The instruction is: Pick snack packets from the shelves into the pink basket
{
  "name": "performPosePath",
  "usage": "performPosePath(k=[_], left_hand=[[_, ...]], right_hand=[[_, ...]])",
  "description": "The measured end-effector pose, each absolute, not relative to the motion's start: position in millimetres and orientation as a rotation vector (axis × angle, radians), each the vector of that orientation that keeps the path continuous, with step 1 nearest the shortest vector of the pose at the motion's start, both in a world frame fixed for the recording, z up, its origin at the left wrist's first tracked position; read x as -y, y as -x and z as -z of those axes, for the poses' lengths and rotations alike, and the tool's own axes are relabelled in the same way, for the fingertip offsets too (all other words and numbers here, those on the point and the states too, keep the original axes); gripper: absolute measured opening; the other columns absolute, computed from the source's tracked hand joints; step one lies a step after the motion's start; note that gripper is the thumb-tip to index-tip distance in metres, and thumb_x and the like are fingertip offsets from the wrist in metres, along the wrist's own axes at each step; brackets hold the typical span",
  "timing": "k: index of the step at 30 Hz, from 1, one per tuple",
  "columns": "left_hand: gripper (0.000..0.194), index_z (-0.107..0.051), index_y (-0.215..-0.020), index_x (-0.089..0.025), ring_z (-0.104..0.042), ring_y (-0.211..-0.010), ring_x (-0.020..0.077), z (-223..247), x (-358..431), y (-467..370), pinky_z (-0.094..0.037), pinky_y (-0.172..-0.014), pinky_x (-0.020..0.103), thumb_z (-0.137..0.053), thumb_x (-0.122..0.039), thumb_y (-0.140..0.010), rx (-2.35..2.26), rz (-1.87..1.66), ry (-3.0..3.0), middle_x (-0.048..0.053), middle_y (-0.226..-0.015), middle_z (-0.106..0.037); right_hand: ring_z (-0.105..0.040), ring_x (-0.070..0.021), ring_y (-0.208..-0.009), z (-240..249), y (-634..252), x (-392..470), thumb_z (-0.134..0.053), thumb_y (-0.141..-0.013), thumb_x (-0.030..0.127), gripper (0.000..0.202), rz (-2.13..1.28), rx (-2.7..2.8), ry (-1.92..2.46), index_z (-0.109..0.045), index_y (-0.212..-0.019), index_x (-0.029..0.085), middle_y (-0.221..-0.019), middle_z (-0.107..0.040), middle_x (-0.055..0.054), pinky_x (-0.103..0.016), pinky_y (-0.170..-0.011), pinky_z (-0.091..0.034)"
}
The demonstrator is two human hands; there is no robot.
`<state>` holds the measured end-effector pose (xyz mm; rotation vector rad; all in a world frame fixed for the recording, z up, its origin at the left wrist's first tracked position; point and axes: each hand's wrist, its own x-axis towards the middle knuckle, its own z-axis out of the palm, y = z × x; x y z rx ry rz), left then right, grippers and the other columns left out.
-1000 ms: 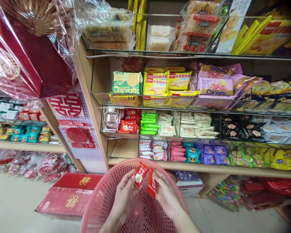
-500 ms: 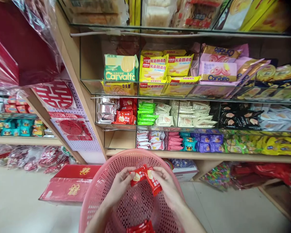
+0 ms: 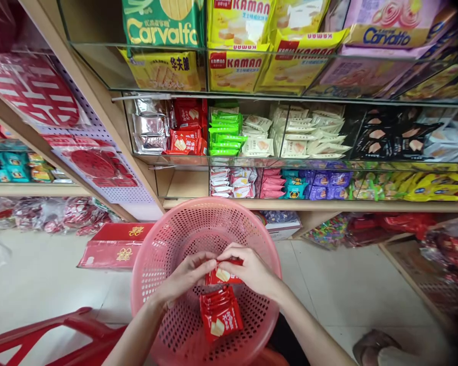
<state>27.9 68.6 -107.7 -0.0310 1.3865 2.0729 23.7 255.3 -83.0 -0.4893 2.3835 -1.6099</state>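
Both hands are over a pink perforated basket [image 3: 152, 229]. Small red snack packets [image 3: 224, 275] are pinched between them, lined up together. My left hand [image 3: 193, 272] is closed on the left end of the packets, thumb and fingers together. My right hand [image 3: 248, 264] grips their right side, with its thumb across the front. Below the hands, a stack of red packets [image 3: 221, 317] lies in the basket. How many packets the hands hold is hidden by the fingers.
Glass-fronted shelves ahead hold yellow packs [image 3: 234, 71], green packets [image 3: 226, 132] and red packets [image 3: 187, 140]. A red box [image 3: 112, 246] stands on the floor behind the basket, left. A red plastic stool [image 3: 80, 325] is at lower left, and a shoe [image 3: 374, 345] at lower right.
The view has tilted down and moved closer to the shelves. The two angled red packets have been brought together between my hands. More of the stack in the basket shows.
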Motion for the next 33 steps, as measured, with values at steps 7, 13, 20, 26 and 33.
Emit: performPosePath(k=[7,13,20,26,33], left_hand=[[0.025,-0.068,-0.092,-0.019,-0.06,-0.08,0.0139,110,-62,-50,-0.046,-0.072,0.023,-0.074,-0.026,-0.069,-1.428,-2.002,-0.015,0.002,-0.089,-0.067],[0.029,-0.066,-0.099,-0.02,-0.059,-0.087,0.0162,116,-57,-73,-0.046,-0.078,0.026,-0.072,-0.026,-0.071,-1.517,-1.974,-0.02,0.004,-0.096,-0.067],[0.026,-0.062,-0.096,-0.02,-0.059,-0.085,0.0166,139,-58,-101,-0.046,-0.076,0.027,-0.07,-0.031,-0.074,-1.522,-2.02,0.007,0.004,-0.095,-0.066],[0.032,-0.062,-0.094,-0.02,-0.059,-0.07,0.0139,170,-68,-124,-0.044,-0.063,0.022,-0.073,-0.034,-0.068,-1.755,-1.932,0.007,0.003,-0.085,-0.067],[0.035,-0.061,-0.099,-0.02,-0.061,-0.072,0.0168,186,-73,-129,-0.047,-0.068,0.025,-0.069,-0.04,-0.071,-1.813,-1.893,-0.075,0.005,-0.083,-0.068]], right_hand=[[-0.057,-0.0148,-0.082,88,-44,-248,-0.054,-0.086,0.035,0.021,1.541,-2.342,0.543,-0.072,-0.086,0.024,-0.085,-0.062,-0.001,-0.03,-0.077,-0.042],[-0.057,-0.0164,-0.096,102,-57,-249,-0.053,-0.086,0.038,0.023,1.579,-2.369,0.469,-0.071,-0.092,0.024,-0.099,-0.062,-0.004,-0.031,-0.089,-0.04],[-0.057,-0.0204,-0.097,106,-69,-274,-0.069,-0.072,0.039,0.045,1.379,-2.147,0.502,-0.061,-0.114,0.027,-0.111,-0.062,-0.004,-0.033,-0.088,-0.042],[-0.054,-0.0153,-0.08,110,-87,-281,-0.066,-0.072,0.024,0.038,1.272,-2.153,0.395,-0.064,-0.11,0.03,-0.099,-0.061,-0.001,-0.026,-0.072,-0.042],[-0.054,-0.0154,-0.079,117,-96,-285,-0.061,-0.07,0.015,0.044,1.245,-2.165,0.275,-0.063,-0.111,0.031,-0.092,-0.061,0.0,-0.026,-0.074,-0.041]])
